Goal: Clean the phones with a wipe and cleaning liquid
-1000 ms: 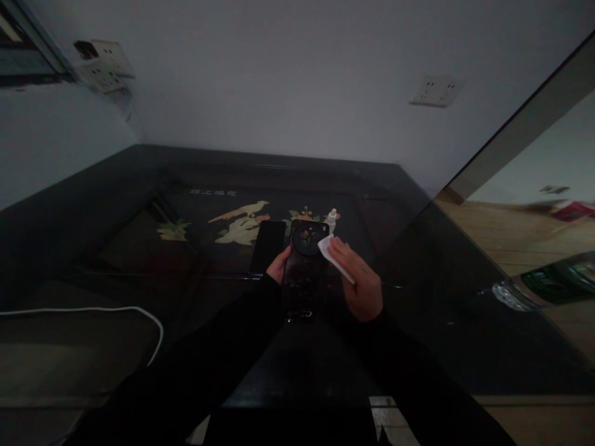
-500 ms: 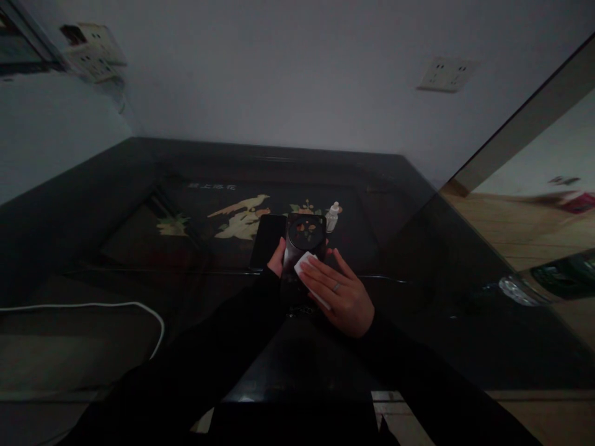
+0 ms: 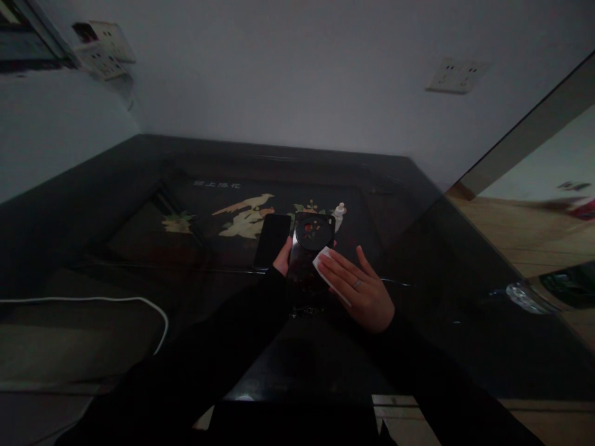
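Observation:
In the middle of the head view I see a dark phone case (image 3: 302,263) with a large round opening near its top, through which part of the flower picture shows. My left hand (image 3: 282,257) grips its left edge, most of the fingers hidden behind it. Against the right side of the case, my right hand (image 3: 360,286) presses a folded white wipe (image 3: 325,253) under its nearly straight fingers, the thumb apart. A black phone (image 3: 273,240) lies on the table just left of the case. Behind the case's upper right corner stands a small white dropper bottle (image 3: 339,214).
The glossy black table (image 3: 395,198) bears an inlaid bird (image 3: 246,220) and flowers. On the left runs a white cable (image 3: 111,298). A bottle (image 3: 534,296) appears at the right edge. Sockets (image 3: 458,75) are on the wall behind.
My right hand with the wipe has slid to the right across the case, towards its right edge. The whole view has shifted slightly. My left hand keeps its hold.

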Action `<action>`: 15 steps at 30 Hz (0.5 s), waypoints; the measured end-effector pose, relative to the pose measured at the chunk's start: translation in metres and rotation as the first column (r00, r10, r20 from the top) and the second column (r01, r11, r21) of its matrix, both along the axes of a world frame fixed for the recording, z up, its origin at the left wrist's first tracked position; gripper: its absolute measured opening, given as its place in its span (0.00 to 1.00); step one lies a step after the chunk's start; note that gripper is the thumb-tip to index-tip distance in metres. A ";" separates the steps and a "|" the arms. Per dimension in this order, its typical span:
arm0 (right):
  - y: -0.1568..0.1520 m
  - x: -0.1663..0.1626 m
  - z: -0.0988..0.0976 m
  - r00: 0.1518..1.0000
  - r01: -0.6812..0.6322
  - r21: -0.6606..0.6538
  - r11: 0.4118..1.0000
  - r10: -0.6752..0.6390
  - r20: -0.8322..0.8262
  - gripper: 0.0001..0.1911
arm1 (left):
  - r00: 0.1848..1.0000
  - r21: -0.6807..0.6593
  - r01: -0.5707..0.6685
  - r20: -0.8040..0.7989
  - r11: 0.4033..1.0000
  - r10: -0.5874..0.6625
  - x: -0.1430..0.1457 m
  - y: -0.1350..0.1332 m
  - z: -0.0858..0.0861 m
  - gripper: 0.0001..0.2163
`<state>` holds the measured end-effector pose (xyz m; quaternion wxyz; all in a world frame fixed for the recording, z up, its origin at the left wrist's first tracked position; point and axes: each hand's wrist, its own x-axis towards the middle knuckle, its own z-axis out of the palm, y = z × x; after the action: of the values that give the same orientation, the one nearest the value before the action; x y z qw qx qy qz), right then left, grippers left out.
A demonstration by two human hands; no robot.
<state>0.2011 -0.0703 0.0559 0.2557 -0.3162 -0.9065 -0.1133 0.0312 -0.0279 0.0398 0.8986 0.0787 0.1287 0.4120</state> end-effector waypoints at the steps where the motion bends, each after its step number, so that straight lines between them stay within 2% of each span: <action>1: -0.001 -0.001 -0.002 1.000 -0.014 -0.002 1.000 0.014 -0.002 0.27 | 0.999 -0.007 0.037 0.013 0.999 -0.037 0.000 0.000 0.000 0.38; 4: -0.005 -0.009 -0.009 0.994 -0.105 -0.035 0.994 0.105 -0.007 0.28 | 0.997 -0.015 0.082 0.004 0.996 -0.082 -0.003 0.001 -0.002 0.38; 8: -0.006 -0.016 -0.014 0.976 -0.206 -0.131 0.970 0.193 -0.101 0.29 | 0.998 0.005 -0.038 -0.051 0.999 0.038 -0.005 0.003 -0.006 0.34; 12: -0.007 -0.014 -0.014 0.964 -0.154 -0.188 0.970 0.105 -0.245 0.32 | 0.996 0.032 -0.057 -0.073 0.998 0.060 -0.003 0.005 -0.006 0.34; 15: -0.007 -0.010 -0.013 0.966 -0.109 -0.184 0.977 0.060 -0.252 0.37 | 0.997 0.056 -0.035 -0.065 0.998 0.039 -0.003 0.006 -0.007 0.36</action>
<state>0.1913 -0.0772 0.0433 0.3380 -0.3122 -0.8874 0.0278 0.0286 -0.0221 0.0328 0.8836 0.1143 0.1485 0.4290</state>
